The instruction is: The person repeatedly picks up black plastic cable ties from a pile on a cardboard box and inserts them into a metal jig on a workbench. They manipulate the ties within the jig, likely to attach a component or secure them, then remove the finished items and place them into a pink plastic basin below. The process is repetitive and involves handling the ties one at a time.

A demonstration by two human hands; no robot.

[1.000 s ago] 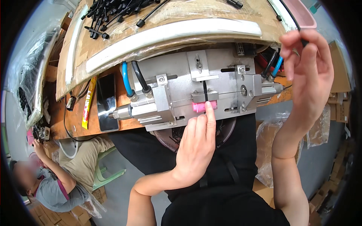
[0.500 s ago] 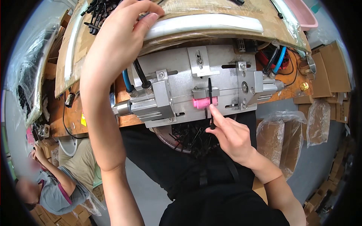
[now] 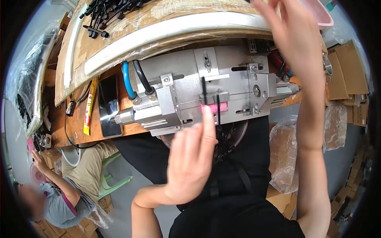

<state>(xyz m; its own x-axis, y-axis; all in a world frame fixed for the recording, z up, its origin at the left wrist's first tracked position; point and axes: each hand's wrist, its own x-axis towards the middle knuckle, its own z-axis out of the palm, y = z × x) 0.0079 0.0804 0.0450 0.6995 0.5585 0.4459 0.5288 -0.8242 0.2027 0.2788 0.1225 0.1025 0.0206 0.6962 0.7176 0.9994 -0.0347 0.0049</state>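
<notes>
One black rod at a single fingertip, and I'm getting nervous.

So the rod's lower end is sitting by the left end of the pink block, and a second rod is crossing that block further right. My left grip is pointing its index out with the other fingers curling; I can't tell if it's pinching anything. Right grip is blurring at the top edge, so I'm not able to read that one either. My guess: a sideways nudge could be knocking the rods together, or light pressure could be letting the first one roll off-line on the metal plate.
</notes>
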